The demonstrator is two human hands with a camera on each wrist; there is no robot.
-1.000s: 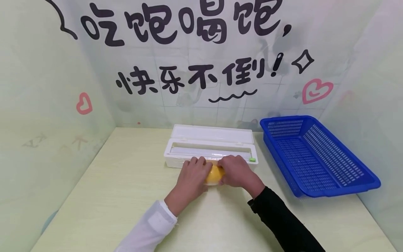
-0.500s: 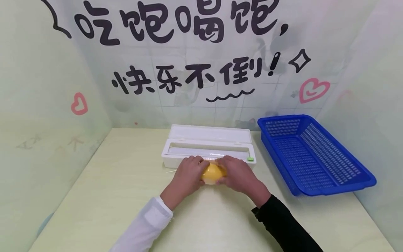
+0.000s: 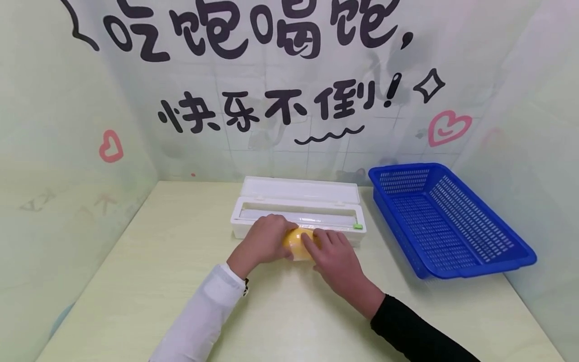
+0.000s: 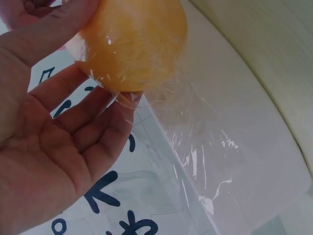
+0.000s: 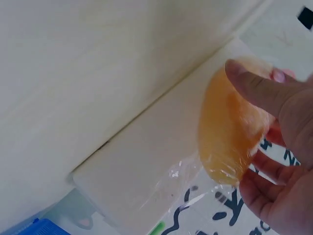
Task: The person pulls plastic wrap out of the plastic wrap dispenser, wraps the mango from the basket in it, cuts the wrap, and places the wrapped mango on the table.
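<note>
A smooth, rounded yellow-orange thing [image 3: 298, 245], fruit-like in look, is covered in clear cling film [image 4: 203, 147]. My left hand [image 3: 264, 240] grips its left side, thumb on the near face and fingers behind and beneath. From the right, my right hand [image 3: 336, 259] holds it, with the thumb [image 5: 257, 88] across the near face in the right wrist view. Creased film stretches from the yellow thing to the white cling film dispenser [image 3: 238, 231] just behind it. The dispenser's lid [image 3: 300, 190] stands raised at the back, and a white roll lies inside.
A blue plastic basket [image 3: 411, 254] with perforated sides stands on the right of the pale wooden table [image 3: 181, 241]. A small green piece [image 3: 358, 226] sits at the dispenser's right end. Behind the table hangs a printed sheet [image 3: 267, 133] with black lettering.
My right hand has shifted its hold, its fingers now spread over the top right of the yellow thing. The left hand has rolled slightly and risen with it. The head view has shifted slightly.
</note>
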